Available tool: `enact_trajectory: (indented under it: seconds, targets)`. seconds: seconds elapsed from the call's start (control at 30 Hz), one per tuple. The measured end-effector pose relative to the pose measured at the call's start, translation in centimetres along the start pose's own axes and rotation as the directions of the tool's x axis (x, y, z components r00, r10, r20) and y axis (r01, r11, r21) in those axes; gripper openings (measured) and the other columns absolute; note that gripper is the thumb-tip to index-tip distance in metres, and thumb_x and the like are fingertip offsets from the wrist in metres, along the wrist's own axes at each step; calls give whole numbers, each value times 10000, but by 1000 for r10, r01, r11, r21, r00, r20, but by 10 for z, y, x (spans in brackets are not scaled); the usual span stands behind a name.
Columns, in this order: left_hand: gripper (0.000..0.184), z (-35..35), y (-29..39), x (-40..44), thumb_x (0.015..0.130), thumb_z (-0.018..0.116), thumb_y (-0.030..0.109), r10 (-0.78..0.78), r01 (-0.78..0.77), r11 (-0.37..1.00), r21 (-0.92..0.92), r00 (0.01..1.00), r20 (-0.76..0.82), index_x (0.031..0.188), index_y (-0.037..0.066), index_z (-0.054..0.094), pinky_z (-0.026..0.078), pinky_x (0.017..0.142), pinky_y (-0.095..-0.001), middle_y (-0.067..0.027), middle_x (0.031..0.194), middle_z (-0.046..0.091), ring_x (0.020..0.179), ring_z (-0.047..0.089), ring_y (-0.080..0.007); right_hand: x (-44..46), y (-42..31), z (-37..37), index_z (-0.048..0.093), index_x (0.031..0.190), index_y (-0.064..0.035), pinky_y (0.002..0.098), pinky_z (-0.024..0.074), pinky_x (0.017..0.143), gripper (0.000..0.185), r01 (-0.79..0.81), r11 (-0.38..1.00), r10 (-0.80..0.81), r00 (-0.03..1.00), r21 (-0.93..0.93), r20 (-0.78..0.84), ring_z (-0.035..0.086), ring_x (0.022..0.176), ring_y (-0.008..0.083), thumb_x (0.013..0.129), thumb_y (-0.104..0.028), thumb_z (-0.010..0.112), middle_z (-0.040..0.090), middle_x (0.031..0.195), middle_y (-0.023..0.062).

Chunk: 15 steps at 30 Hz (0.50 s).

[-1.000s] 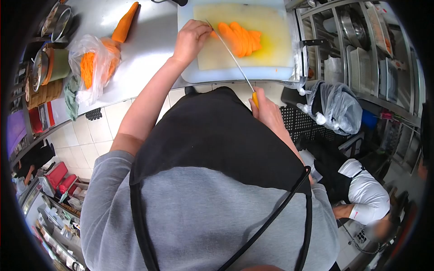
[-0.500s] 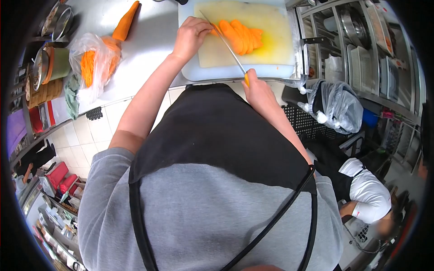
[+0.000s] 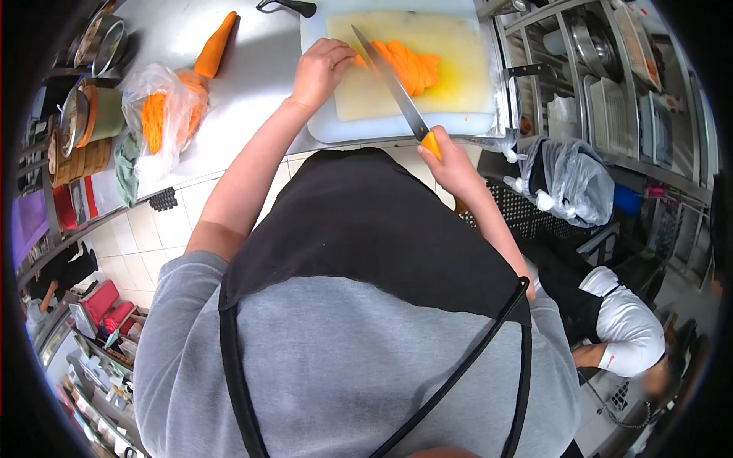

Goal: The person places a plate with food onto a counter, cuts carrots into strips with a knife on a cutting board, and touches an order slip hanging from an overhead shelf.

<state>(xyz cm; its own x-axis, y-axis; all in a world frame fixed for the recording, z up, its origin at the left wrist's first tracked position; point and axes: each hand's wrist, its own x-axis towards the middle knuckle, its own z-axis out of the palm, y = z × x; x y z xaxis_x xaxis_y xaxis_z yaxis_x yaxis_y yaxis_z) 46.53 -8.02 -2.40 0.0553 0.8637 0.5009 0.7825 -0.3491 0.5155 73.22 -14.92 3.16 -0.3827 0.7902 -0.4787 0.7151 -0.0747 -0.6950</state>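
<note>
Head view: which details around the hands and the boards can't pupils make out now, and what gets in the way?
- Head view: how the left hand grips the small orange piece, if at all; fingers overlap it.
- Head view: the rear of the yellow knife handle, covered by the right hand.
- Head view: the blue board's far edge, cut off by the picture's top.

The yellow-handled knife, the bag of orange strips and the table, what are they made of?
Knife: shiny and grey, probably metal; the yellow handle looks like plastic, though it's partly hidden.
Bag: thin, crinkly, see-through, so likely plastic.
Table: smooth, silvery, with glare, maybe steel.
</note>
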Motion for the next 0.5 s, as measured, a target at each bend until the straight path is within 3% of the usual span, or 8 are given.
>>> enact_trajectory:
  seconds: [0.03, 0.17, 0.23, 0.37, 0.43, 0.5]
  targets:
    - [84, 1, 0, 0, 700, 623, 79, 22, -22, 1000, -2, 999, -23, 776, 62, 655, 481, 681, -324, -20, 840, 624, 803, 569, -211, 1, 4, 3, 349, 994, -39, 452, 416, 574, 274, 129, 986, -139, 986, -105, -95, 539, 632, 441, 868, -231, 498, 552, 700, 239]
    - [81, -1, 1, 0, 700, 621, 76, 13, -13, 1000, 0, 1000, -16, 772, 63, 655, 481, 684, -322, -22, 845, 625, 802, 570, -209, -1, -2, 7, 350, 1008, -49, 474, 413, 577, 267, 121, 984, -138, 982, -135, -126, 534, 638, 455, 865, -222, 495, 550, 681, 250]
    - [81, -1, 3, 0, 698, 620, 70, 6, -7, 1000, -3, 999, -33, 770, 61, 655, 482, 685, -320, -22, 840, 626, 799, 572, -210, -5, -8, 8, 342, 956, -38, 524, 410, 606, 217, 79, 961, -114, 986, -265, -119, 528, 672, 465, 855, -189, 461, 556, 684, 263]
    - [82, 1, 1, 0, 694, 620, 63, 19, -20, 1000, -13, 999, -36, 768, 61, 655, 483, 681, -319, -20, 827, 627, 794, 574, -210, -15, -10, 11, 345, 946, -35, 529, 415, 596, 203, 81, 939, -130, 983, -335, -129, 531, 657, 460, 855, -181, 453, 561, 669, 251]
    - [84, 1, -1, 0, 689, 620, 56, 44, -43, 999, 4, 998, -41, 765, 62, 656, 486, 672, -318, -17, 820, 628, 788, 576, -209, -18, -10, 11, 346, 1023, -55, 517, 401, 577, 264, 71, 934, -121, 985, -349, -125, 533, 678, 468, 858, -197, 494, 562, 699, 271]
    - [84, 1, -1, 0, 688, 620, 54, 38, -38, 999, 6, 999, -36, 764, 62, 656, 487, 668, -318, -16, 822, 629, 788, 576, -208, -21, -11, 12, 342, 966, -45, 519, 414, 566, 231, 98, 927, -153, 980, -362, -127, 535, 654, 458, 856, -191, 482, 563, 681, 259]
